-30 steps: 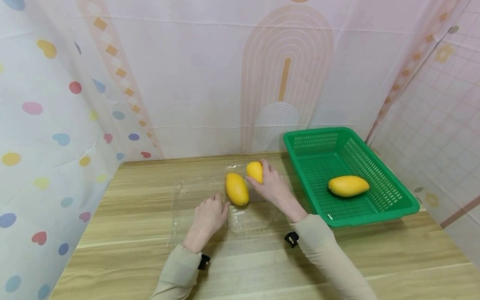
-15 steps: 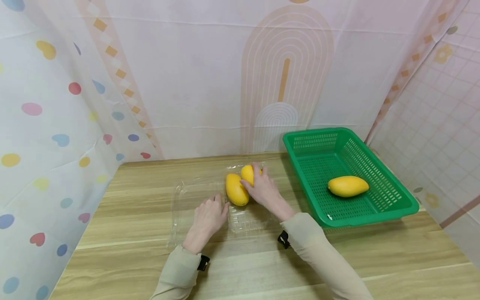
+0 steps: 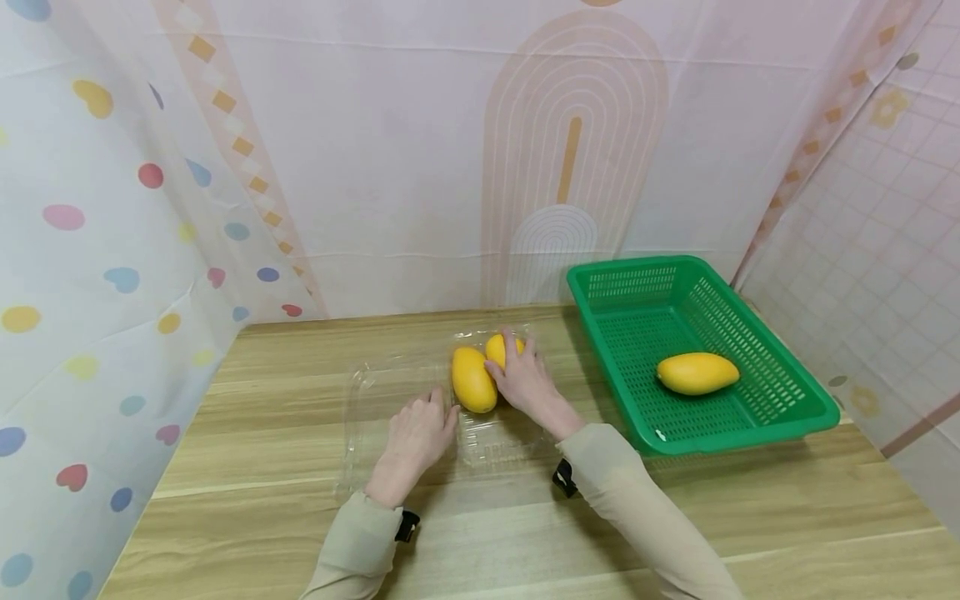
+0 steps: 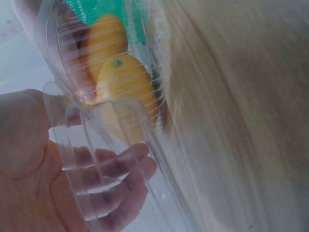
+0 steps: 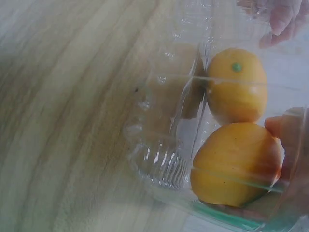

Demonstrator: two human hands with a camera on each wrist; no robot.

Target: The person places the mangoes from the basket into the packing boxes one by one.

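Observation:
A clear plastic clamshell box (image 3: 495, 450) lies opened out on the table, its lid half (image 3: 375, 383) to the left. My left hand (image 3: 420, 429) holds the box near the fold between the halves; in the left wrist view its fingers (image 4: 137, 164) curl about the clear plastic. One yellow mango (image 3: 474, 381) lies in the right half of the box. Just right of it my right hand (image 3: 525, 379) grips a second mango (image 3: 494, 346), partly covered by the fingers. In the right wrist view the gripped mango (image 5: 234, 164) sits against the other mango (image 5: 236, 87).
A green slotted plastic basket (image 3: 615, 367) stands on the right of the wooden table (image 3: 285, 417), close beside my right forearm. A third mango (image 3: 697, 373) lies inside it. Patterned cloth hangs behind the table and along both sides.
My right hand has moved left with its mango, bringing it up beside the mango in the box. Over the last half second it barely shifts. My left hand stays in place.

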